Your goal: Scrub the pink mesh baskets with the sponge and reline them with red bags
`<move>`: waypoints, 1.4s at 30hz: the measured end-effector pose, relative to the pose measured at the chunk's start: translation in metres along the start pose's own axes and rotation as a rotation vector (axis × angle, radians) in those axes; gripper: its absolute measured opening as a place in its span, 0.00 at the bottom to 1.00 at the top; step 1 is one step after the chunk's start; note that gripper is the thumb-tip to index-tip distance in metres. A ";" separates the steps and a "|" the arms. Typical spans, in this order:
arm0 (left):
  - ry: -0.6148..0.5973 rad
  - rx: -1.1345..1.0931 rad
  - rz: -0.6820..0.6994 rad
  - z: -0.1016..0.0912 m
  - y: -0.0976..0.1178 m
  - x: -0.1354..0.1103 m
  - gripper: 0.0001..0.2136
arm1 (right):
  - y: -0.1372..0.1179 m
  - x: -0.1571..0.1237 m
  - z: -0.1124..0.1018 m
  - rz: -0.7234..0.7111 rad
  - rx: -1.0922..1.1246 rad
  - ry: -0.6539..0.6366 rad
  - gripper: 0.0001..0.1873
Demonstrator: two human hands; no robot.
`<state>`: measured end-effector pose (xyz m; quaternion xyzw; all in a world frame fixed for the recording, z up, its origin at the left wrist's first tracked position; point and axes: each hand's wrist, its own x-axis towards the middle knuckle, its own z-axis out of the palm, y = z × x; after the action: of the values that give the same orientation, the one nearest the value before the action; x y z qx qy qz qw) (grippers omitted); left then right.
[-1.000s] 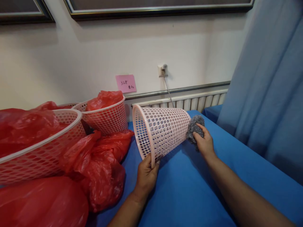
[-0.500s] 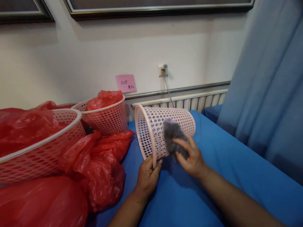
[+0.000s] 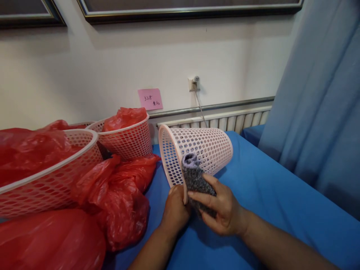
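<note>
A pale pink perforated plastic basket [image 3: 209, 148] lies on its side on the blue-covered surface, its mouth facing left. My left hand [image 3: 176, 210] grips the near lower part of its rim. In my right hand [image 3: 222, 206] is a folded dark grey cloth [image 3: 197, 182] with a lilac edge. The cloth is against the basket's near side, close to the rim, and covers some of the holes there. My right fingers are bent over the cloth.
Red plastic bags [image 3: 118, 206] lie at the left, beside a basket with red plastic in it [image 3: 56, 168] and another such basket [image 3: 131, 137] behind. A radiator [image 3: 236, 122] and socket [image 3: 194, 84] are at the wall; a blue curtain [image 3: 317, 112] hangs at the right.
My right hand has moved the cloth down and left along the basket's side, towards the rim. My left hand keeps its grip on the rim, and the basket has barely shifted.
</note>
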<state>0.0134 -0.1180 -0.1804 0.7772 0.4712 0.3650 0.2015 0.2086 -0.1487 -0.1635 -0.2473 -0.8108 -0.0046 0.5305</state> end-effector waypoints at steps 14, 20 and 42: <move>0.028 -0.144 -0.055 -0.001 -0.005 0.000 0.13 | 0.120 -0.021 -0.026 1.038 -0.099 0.645 0.28; -0.029 -0.036 -0.032 0.003 -0.004 -0.002 0.12 | 0.036 -0.006 -0.006 0.256 -0.140 0.147 0.28; -0.041 -0.098 -0.010 0.005 -0.002 0.001 0.13 | 0.020 -0.003 -0.007 0.082 -0.002 0.025 0.30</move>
<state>0.0159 -0.1153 -0.1846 0.7715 0.4523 0.3705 0.2508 0.2235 -0.1338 -0.1685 -0.2806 -0.7933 0.0133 0.5402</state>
